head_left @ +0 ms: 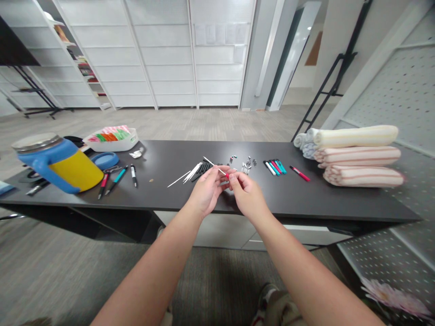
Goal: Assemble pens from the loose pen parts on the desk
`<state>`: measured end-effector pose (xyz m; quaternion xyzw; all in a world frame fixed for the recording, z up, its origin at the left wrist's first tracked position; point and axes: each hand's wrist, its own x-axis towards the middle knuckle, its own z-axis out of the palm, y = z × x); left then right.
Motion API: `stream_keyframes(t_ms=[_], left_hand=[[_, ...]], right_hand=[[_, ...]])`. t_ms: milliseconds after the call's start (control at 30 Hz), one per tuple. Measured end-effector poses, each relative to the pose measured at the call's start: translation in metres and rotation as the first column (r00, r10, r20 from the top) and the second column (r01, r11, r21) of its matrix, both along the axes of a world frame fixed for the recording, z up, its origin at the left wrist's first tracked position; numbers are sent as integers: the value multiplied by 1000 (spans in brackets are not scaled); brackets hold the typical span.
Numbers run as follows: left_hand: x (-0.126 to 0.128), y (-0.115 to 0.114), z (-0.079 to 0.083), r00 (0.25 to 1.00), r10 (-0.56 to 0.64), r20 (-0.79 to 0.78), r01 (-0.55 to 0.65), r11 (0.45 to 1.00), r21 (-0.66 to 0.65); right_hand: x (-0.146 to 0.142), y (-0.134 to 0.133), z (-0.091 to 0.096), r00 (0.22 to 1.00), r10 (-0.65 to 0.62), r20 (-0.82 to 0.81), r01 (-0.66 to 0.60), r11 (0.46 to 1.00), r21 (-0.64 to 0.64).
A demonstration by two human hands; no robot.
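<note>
Both my hands meet over the front middle of the black table (176, 199). My left hand (207, 190) pinches a thin white pen refill (215, 166) that sticks up and to the left, its red end near my fingertips. My right hand (245, 192) is closed in a pinch right beside it, touching the refill's red end; what it holds is too small to make out. Behind my hands lie a bundle of white refills (190, 174), black pen parts (203, 169) and small metal springs and tips (247, 165).
Coloured pen barrels (276, 167) and a single red one (299, 173) lie to the right, next to stacked rolled towels (360, 156). On the left are a blue and yellow jug (59, 164), assembled pens (117, 179), a blue tape dispenser (104, 160) and a white tray (112, 140).
</note>
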<state>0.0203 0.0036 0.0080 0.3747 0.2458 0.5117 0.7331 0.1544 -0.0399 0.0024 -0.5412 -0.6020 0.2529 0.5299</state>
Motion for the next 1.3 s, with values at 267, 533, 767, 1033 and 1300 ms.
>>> stream_keyframes(t_ms=[267, 533, 767, 1033, 1300], left_hand=[[1, 1, -4, 999, -23, -34, 26, 996, 83], [0, -1, -2, 997, -56, -58, 63, 991, 120], [1, 0, -4, 999, -24, -32, 26, 996, 81], [0, 1, -4, 997, -50, -58, 55, 994, 96], [2, 0, -3, 996, -58, -71, 65, 993, 100]], right_hand=[[0, 0, -1, 1000, -9, -2, 9, 1000, -9], [-1, -1, 0, 1000, -11, -26, 10, 1000, -28], [0, 0, -2, 999, 4, -36, -5, 1000, -13], [1, 4, -7, 999, 10, -41, -11, 1000, -12], [1, 4, -7, 995, 54, -88, -54, 999, 11]])
